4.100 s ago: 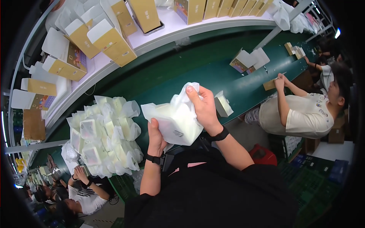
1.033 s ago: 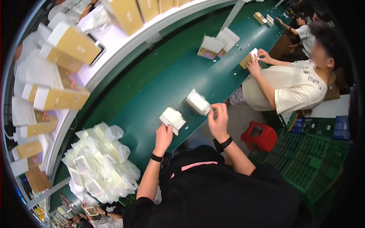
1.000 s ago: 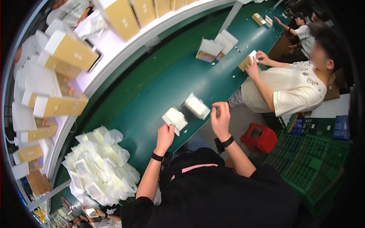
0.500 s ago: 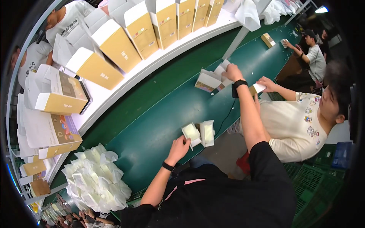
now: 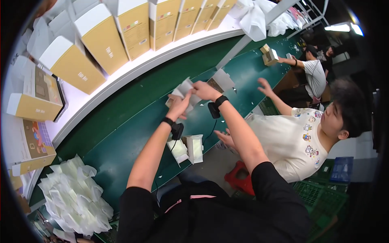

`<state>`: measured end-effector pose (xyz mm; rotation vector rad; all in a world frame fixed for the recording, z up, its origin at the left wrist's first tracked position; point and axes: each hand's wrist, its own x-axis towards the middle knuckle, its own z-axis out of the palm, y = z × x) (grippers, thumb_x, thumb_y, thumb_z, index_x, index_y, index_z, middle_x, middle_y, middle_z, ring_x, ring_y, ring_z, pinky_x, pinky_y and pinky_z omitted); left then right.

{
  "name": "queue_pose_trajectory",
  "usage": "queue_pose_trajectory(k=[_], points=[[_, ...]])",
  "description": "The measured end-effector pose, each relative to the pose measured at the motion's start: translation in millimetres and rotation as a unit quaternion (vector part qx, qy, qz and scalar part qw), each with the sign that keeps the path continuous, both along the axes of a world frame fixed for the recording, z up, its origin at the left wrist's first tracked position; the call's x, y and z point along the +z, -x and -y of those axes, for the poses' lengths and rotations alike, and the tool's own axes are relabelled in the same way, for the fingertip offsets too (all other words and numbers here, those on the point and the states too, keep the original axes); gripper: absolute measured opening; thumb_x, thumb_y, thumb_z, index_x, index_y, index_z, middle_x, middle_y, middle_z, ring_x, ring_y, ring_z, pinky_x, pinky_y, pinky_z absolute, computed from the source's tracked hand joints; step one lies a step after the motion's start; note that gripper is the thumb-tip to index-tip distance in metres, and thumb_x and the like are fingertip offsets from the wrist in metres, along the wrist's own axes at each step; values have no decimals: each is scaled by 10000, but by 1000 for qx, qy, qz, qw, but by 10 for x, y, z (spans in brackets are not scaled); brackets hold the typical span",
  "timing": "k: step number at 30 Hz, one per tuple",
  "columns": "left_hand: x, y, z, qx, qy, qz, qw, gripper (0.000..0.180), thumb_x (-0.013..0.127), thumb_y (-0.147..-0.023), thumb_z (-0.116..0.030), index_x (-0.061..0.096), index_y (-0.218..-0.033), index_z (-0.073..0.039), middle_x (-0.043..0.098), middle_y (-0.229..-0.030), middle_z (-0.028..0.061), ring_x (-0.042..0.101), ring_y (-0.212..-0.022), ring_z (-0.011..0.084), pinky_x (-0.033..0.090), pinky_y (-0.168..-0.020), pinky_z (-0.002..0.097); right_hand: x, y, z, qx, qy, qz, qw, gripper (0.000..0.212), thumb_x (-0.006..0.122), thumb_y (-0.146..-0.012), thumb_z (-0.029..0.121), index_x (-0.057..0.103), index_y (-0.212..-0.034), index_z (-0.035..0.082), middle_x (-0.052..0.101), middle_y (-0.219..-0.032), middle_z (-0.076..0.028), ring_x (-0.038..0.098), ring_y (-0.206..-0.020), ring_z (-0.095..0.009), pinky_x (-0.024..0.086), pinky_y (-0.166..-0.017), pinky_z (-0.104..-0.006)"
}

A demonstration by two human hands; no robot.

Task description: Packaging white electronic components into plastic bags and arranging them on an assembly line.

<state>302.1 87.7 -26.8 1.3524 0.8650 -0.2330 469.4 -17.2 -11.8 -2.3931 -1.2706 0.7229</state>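
Over the green work surface, both my hands are on a small open carton with white flaps. My left hand grips its near side, fingers bent. My right hand has its fingers closed on the right-hand flaps; the carton's inside is hidden. Just to the right lies another open carton, its printed side partly visible. Nearer to me, a pale wrapped block in a small white box stands beside a second similar boxed block at the surface's near edge.
A heap of white wrapped packs lies at the left. Tan and white open boxes line the raised white shelf. A co-worker sits at the right, hands apart; a metal post rises beyond the cartons. A red stool stands below.
My left hand has left the pale wrapped blocks and joined my right at the carton. My right hand has shifted left. The co-worker's hands have parted from the box they held. The view has shifted.
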Motion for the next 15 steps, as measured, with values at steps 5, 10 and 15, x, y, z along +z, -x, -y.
queue_pose_trajectory(k=[5,10,15], points=[[-108,393,-118,48,-153,8,987,1131,605,-947,-488,-100,-1557,154,421,-1486,354,732,-710,423,650,-567,446,619,-175,162,-236,-295,91,921,261,699,-909,239,727,-1006,-3,755,-963,-186,720,-891,-367,567,-786,-460],[-113,149,72,35,20,83,996,988,525,-973,-269,-173,-1534,147,600,-1185,413,736,-652,396,646,-535,462,-164,-1002,989,-287,37,195,937,345,735,-868,262,714,-1101,7,725,-1110,-237,684,-1033,-458,553,-919,-516],[-61,686,-158,76,14,67,995,929,487,-980,-215,-164,-1526,160,650,-1050,390,737,-632,385,650,-539,469,-123,95,87,-112,-2,121,986,302,716,-879,298,754,-1040,44,736,-1038,-239,683,-1007,-464,559,-873,-525]])
